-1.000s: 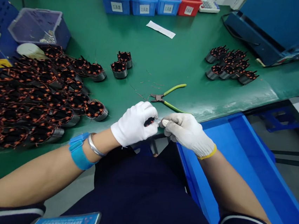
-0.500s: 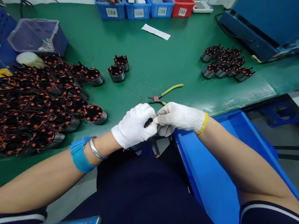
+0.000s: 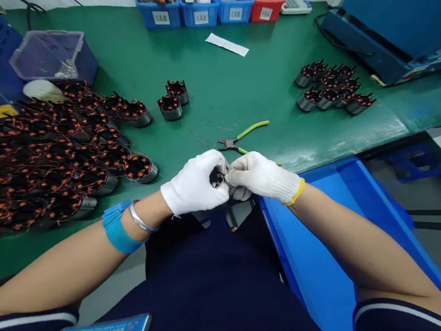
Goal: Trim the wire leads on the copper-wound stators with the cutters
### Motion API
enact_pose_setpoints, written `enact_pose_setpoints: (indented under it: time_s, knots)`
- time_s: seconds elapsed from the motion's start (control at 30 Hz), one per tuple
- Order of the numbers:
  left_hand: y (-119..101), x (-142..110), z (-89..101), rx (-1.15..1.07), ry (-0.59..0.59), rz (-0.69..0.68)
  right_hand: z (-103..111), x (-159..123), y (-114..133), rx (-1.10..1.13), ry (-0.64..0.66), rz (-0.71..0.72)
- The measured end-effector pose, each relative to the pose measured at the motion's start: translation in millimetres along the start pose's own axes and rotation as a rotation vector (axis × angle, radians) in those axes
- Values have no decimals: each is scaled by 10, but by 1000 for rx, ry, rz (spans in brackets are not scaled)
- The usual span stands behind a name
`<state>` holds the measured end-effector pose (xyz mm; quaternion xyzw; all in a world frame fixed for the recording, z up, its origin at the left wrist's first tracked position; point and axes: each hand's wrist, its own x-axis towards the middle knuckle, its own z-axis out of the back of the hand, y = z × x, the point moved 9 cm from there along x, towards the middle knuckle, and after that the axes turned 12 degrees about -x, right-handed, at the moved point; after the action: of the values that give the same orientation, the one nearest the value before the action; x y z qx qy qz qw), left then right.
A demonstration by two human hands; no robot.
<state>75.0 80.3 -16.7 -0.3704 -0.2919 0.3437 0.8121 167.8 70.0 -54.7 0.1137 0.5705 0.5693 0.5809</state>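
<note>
My left hand (image 3: 193, 183), in a white glove, is wrapped round a wire-wound motor stator (image 3: 215, 177) at the table's front edge. Only part of its dark core and copper windings shows between the fingers. My right hand (image 3: 268, 178), gloved too, has thumb and forefinger pinched together against the stator's right side. What those fingertips grip is hidden. Just beyond my hands lie diagonal cutters (image 3: 252, 131) with green handles, jaws pointing left. Thin wire offcuts (image 3: 228, 124) are scattered near the jaws.
Many stators (image 3: 50, 154) crowd the left side; two stators (image 3: 170, 107) stand mid-table and a group (image 3: 329, 90) at right. Blue tool bins (image 3: 159, 16) and a red bin (image 3: 262, 3) line the back. A blue tray (image 3: 325, 248) sits below the edge at my right.
My left hand's grip has shifted slightly, and more of the stator shows between the fingers. My right hand still pinches beside it. The whole view has moved a little.
</note>
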Motion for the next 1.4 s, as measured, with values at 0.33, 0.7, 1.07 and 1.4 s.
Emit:
enact_pose_setpoints:
  time_s: [0.33,0.7,1.07,1.4]
  knots:
    - [-61,5,6,-10,-33,-43,-132,-4,45,115,295,-59]
    - [-78,-33,36,-39,-45,-86,-138,34,2,26,180,11]
    - [325,-52,160,-843,-38,364,-12,-360,-48,120,-199,216]
    - [-415,-177,155,-491,139,-47,3,-533,-257,488,-219,252]
